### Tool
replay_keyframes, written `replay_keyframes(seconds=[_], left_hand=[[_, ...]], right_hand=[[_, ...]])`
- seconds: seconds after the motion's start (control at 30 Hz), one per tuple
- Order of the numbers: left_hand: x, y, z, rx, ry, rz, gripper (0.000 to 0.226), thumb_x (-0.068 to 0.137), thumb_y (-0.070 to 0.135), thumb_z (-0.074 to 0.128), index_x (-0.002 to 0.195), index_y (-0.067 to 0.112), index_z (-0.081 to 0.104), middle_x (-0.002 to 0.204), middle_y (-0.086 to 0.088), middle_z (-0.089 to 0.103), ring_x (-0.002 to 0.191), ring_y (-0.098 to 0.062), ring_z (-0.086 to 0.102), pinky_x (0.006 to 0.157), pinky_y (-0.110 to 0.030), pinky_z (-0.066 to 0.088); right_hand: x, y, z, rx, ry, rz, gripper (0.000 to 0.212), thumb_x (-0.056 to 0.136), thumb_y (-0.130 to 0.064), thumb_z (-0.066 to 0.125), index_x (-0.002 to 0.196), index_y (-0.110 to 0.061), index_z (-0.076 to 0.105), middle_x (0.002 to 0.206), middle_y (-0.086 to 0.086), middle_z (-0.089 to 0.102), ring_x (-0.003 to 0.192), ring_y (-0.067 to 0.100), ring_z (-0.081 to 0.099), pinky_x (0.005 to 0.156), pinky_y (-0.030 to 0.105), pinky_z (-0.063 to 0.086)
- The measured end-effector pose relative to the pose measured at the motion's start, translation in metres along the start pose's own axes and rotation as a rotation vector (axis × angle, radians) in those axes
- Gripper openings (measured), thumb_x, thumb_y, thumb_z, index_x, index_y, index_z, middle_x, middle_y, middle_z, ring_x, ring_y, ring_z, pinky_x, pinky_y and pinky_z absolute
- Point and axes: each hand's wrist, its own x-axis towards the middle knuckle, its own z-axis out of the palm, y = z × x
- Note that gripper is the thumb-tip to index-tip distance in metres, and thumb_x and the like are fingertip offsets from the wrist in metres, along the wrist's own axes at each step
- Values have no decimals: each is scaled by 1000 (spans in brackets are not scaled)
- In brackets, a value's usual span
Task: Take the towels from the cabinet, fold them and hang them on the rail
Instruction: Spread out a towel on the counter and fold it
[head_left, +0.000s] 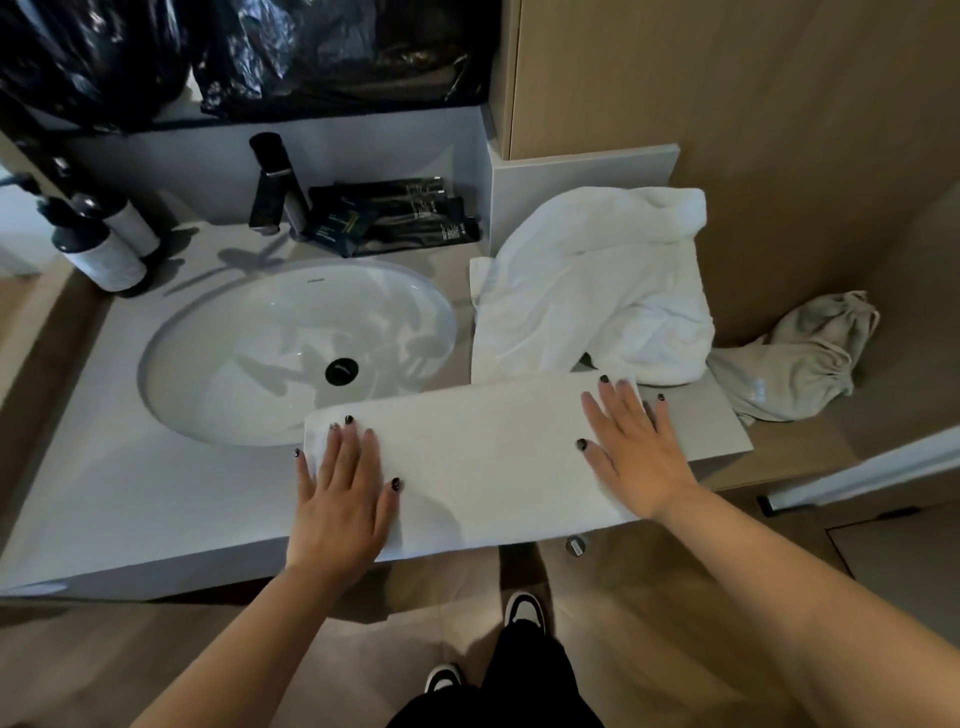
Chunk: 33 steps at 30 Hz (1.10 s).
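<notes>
A white towel (483, 457), folded into a long flat strip, lies on the counter's front edge, its left end over the basin rim. My left hand (340, 493) presses flat on the strip's left end with straight fingers. My right hand (631, 452) lies flat on its right end, fingers spread. Behind them a second white towel (597, 280) sits crumpled in a heap at the counter's right side. No rail or open cabinet can be seen.
A white oval sink (208, 358) is set in the pale counter (130, 499), with a black tap (272, 182) behind it. Two pump bottles (104, 244) stand far left, dark sachets (395, 215) by the wall. A beige drawstring bag (795, 358) lies right.
</notes>
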Motion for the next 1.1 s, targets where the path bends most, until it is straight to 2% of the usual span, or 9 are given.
replay_keyframes(seconds=[0.2,0.3,0.4,0.57,0.73,0.87,0.97,1.03,1.1], left_hand=[[-25,61,14,67,2,375,97,83,51,62,156,8,17,164,-17,7,151,-34,10,116,-61,11],[-26,79,12,219,-104,258,114,87,34,66,151,10,-25,157,-22,-27,145,-41,-24,113,-69,-4],[-18,90,6,290,-182,206,108,97,25,53,139,9,-45,142,-22,-49,133,-43,-40,110,-71,-8],[-15,80,13,209,-152,237,114,85,26,72,152,8,-19,157,-25,-17,144,-45,-16,110,-73,10],[-24,72,-11,321,-248,335,97,99,21,54,149,13,-29,147,-17,-39,141,-42,-29,116,-65,1],[-28,40,-31,242,-138,346,98,80,24,80,155,10,18,162,-18,18,146,-41,24,113,-56,29],[-25,11,-56,247,-79,461,93,36,21,98,123,9,65,116,-14,70,97,-29,72,73,-39,60],[-20,0,-73,222,-47,464,88,30,13,93,113,15,64,94,-4,74,72,-21,72,48,-30,57],[-9,-1,-103,156,-61,448,75,55,15,86,123,22,54,103,3,71,79,-20,70,53,-31,55]], right_hand=[[-34,-62,29,-82,191,-396,79,89,-51,50,155,-19,23,162,12,21,149,33,18,117,53,12],[-33,-82,43,-204,128,-312,106,75,-35,76,157,-17,10,162,14,14,148,38,15,114,64,20],[-30,-86,46,-242,157,-247,113,69,-22,84,154,-14,10,161,15,20,147,38,20,110,66,29],[-32,-88,46,-238,212,-282,109,58,-18,89,148,-10,29,151,17,43,137,40,42,97,65,44],[-47,-76,31,-216,239,-377,95,47,-10,90,135,-11,56,134,16,60,120,39,59,90,54,53],[-47,-58,-3,-123,217,-339,64,48,2,77,110,-15,72,107,9,73,93,35,71,75,42,58],[-45,-46,-43,-15,96,-245,55,80,-3,58,132,-22,60,127,2,64,114,28,60,95,37,46],[-43,-39,-66,-16,17,-188,54,90,-8,51,139,-29,51,136,-4,57,121,21,54,102,32,42],[-39,-32,-89,23,20,-159,54,90,-8,51,138,-34,51,135,-6,56,118,21,55,96,32,45]])
